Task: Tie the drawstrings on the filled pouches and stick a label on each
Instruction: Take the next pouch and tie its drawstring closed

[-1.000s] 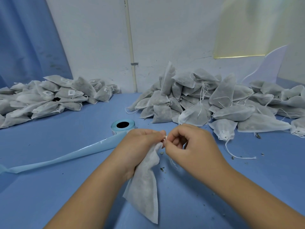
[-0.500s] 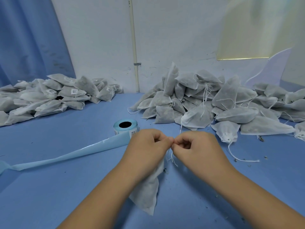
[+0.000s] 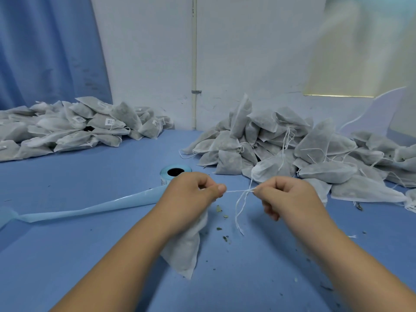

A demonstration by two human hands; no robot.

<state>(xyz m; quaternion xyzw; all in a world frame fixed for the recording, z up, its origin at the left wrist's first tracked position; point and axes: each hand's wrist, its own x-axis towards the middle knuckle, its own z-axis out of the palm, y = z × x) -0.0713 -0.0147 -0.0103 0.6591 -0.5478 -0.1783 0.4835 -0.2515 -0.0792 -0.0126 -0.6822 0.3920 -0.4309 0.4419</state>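
Pouch (image 3: 183, 248) is gripped at the neck by curled left hand (image 3: 191, 199), over the blue table (image 3: 90, 255). Drawstring (image 3: 238, 190) is pulled taut, pinched by right hand (image 3: 290, 199). Label roll (image 3: 175, 173) sits just behind, with the pouch pile (image 3: 292, 154) to the right.

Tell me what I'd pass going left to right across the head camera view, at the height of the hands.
Blue backing strip → left hand → taut drawstring → right hand → right-side pile of pouches.
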